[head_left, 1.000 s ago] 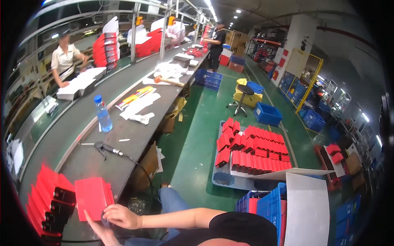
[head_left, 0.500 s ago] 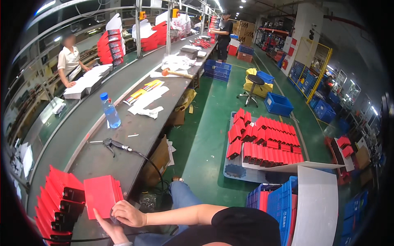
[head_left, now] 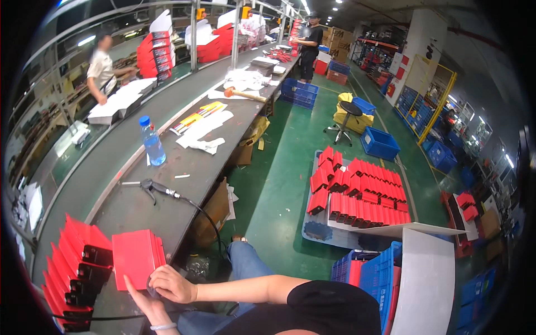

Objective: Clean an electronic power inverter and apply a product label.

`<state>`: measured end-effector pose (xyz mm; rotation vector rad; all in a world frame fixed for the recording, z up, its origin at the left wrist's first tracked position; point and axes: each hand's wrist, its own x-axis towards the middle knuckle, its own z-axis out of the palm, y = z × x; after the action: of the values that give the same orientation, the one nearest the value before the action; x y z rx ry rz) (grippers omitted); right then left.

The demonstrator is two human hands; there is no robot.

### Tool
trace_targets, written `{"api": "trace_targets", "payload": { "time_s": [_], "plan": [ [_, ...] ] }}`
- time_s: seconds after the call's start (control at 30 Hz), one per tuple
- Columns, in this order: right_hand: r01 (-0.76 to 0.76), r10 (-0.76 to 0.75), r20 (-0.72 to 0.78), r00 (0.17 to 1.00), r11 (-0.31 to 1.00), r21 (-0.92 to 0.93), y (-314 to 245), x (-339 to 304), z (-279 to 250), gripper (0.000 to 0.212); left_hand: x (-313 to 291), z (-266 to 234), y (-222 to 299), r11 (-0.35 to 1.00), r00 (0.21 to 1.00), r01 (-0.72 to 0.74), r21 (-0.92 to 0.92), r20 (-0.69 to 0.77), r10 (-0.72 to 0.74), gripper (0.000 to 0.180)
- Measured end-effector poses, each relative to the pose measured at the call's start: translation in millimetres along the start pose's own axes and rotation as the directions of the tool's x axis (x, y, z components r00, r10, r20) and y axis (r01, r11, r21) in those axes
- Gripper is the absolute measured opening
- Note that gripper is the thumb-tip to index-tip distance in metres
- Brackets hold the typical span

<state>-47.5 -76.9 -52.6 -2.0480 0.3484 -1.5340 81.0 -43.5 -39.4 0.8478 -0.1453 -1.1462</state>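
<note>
A red box-like panel piece (head_left: 137, 258), with a flat front face and folded edges at its right, is held up near the table's front edge. My left hand (head_left: 146, 306) supports it from below, one digit stretched up against the front face and the other fingers hidden. At its lower right corner my right hand (head_left: 174, 283) is closed, its fingers bent. Something greyish shows under those fingers, too small to make out. Just left of the piece stands a row of similar red pieces (head_left: 70, 251) with black ends.
An air blow gun (head_left: 156, 188) with a black hose and a water bottle (head_left: 152, 142) are on the bench (head_left: 178, 218). Farther along lies a mallet (head_left: 245, 95). Red pieces fill a pallet (head_left: 319, 234) at right, near blue crates (head_left: 378, 282). Two people stand farther off.
The view has shifted slightly. My hands and the red piece keep nearly the same pose. Across the bench, the person in the light shirt has straightened and moved their arms.
</note>
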Motion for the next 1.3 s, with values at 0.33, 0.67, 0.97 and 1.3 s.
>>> {"api": "trace_targets", "payload": {
  "time_s": [0.33, 0.67, 0.97, 1.3],
  "plan": [
    [0.246, -0.192, 0.233, 0.953, 0.941, -0.231, 72, 93, -60, 0.01, 21, 49, -5, 0.968, 0.995, -0.068, -0.241, -0.083, 0.049, 0.043],
    [-0.127, 0.337, 0.289, 0.896, 0.819, -0.56, 103, 97, -42, 0.034, -3, 22, -6, 0.985, 0.981, -0.116, -0.13, -0.172, 0.093, 0.054],
    [0.285, 0.011, 0.82, 0.572, 0.935, -0.211, -6, 99, 15, 0.051, -12, 18, -3, 0.968, 0.988, -0.104, -0.228, -0.14, 0.073, 0.076],
    [0.359, 0.116, 0.864, 0.489, 0.876, -0.321, 18, 111, 26, 0.061, -17, 18, 6, 0.974, 0.995, -0.01, -0.228, -0.096, -0.012, 0.085]
  ]
}}
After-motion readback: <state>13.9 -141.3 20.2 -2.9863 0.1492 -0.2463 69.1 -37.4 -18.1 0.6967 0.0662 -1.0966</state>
